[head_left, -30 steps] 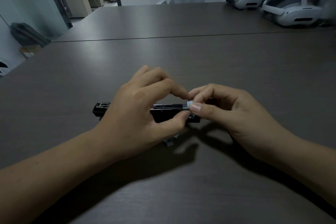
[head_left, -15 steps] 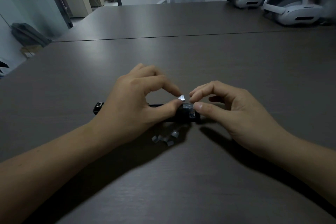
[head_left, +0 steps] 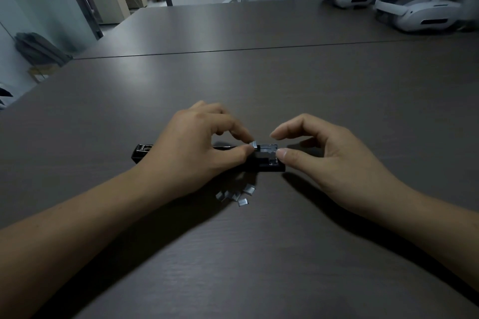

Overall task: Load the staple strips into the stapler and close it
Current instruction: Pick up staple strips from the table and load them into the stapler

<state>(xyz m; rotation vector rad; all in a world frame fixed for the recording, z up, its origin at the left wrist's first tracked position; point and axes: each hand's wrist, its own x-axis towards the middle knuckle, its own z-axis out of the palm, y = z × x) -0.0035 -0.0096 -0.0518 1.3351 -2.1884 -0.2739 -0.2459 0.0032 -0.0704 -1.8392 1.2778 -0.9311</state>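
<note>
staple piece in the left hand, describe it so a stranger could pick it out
On the dark table, find the black stapler between the hands. The piece is pinched in the left hand just above it; the other loose strips lie flat on the table, nearer the camera.

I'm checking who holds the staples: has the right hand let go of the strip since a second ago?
Yes. The right hand has drawn back rightward along the stapler; the staple strip is now pinched by the left hand.

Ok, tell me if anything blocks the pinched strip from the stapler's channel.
Nothing visible does. The left hand pinches the strip right at the open channel of the stapler; the right hand sits at the far end, beside it.
</note>
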